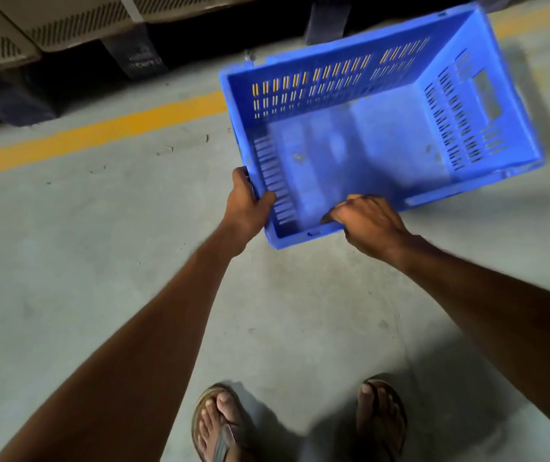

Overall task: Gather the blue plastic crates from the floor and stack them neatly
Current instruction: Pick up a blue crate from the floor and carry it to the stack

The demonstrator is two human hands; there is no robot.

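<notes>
Head view shows both arms stretched forward over the concrete floor [66,261]. Left hand [246,201] grips the near corner rim of the slotted blue plastic crate [383,135]; right hand [367,221] curls over its near long edge, holding it tilted above the floor.

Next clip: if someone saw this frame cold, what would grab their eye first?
The bright blue plastic crate, empty and tilted, fills the upper right; the left hand grips its near corner and the right hand hooks over its near rim. Behind it a yellow floor line runs diagonally across the grey concrete. At the bottom edge, two sandalled feet stand on the floor.
</notes>
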